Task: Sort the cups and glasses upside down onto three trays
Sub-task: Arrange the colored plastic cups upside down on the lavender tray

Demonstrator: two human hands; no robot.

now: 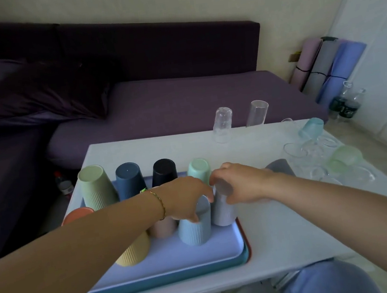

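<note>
Hands reach forward from the wearer's viewpoint over a white table (pixel 273 234). The left hand (pixel 186 196), with a thin bracelet at the wrist, curls its fingers and thumb round the base of a light blue ribbed plastic cup (pixel 195 229). The right hand (pixel 239 184) is wrapped round the top of a pale lavender-grey ribbed cup (pixel 223 212). Both cups stand upside down, just beside each other, at the right side of a lavender rectangular tray (pixel 177 259).

That tray lies on top of a teal tray (pixel 156 285), and the thin edge of a red tray (pixel 247 242) shows beneath them. On the top tray other cups also stand upside down: a sage green ribbed cup (pixel 96 186), a dark blue cup (pixel 130 179), a black cup (pixel 164 172) and a mint green cup (pixel 199 170) along the far side. A yellow ribbed cup (pixel 134 252) and a pink cup (pixel 161 229) stand nearer, partly hidden by the left forearm. An orange cup (pixel 77 214) shows at the left edge.

Two clear tall glasses (pixel 222 124) stand upside down at the table's far edge. To the right lie a grey cup (pixel 280 167), a turquoise frosted glass (pixel 310 128), a green frosted glass (pixel 344 158) and several clear glasses (pixel 294 151).

Behind the table is a dark purple sofa (pixel 182 103).
</note>
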